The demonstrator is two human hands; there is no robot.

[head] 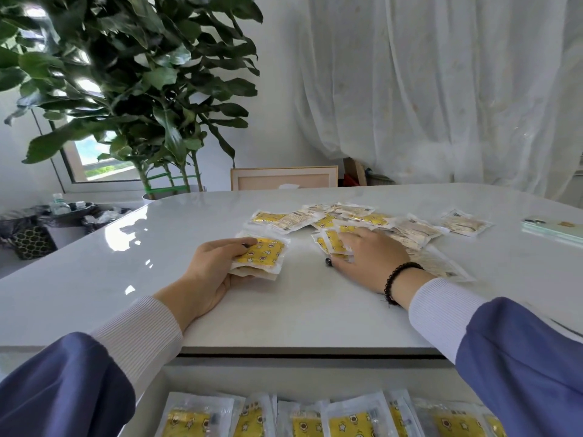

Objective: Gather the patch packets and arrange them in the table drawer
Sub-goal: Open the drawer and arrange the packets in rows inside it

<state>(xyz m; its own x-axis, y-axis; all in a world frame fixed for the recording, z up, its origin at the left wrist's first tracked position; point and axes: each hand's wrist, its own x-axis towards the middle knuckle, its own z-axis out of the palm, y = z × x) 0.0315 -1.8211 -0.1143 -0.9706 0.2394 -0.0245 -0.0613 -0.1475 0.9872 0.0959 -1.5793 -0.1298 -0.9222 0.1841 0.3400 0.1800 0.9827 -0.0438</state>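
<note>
My left hand [209, 271] grips a small stack of yellow patch packets [263, 255] on the white table [94, 272], thumb on top. My right hand [369, 255] lies flat with straight fingers on loose packets [331, 241] at the near edge of a scattered pile [356, 217]. One packet [465, 223] lies apart to the right. Below the table's front edge the drawer [315, 378] stands pulled out, with a row of several packets [353, 421] lined up inside.
A pale green phone [552, 230] rests near the table's right edge. A large leafy plant [132, 83] stands behind the table at the left, a framed panel [284, 178] and white curtain [441, 89] behind. Bottles and clutter [60, 206] sit on a low surface far left.
</note>
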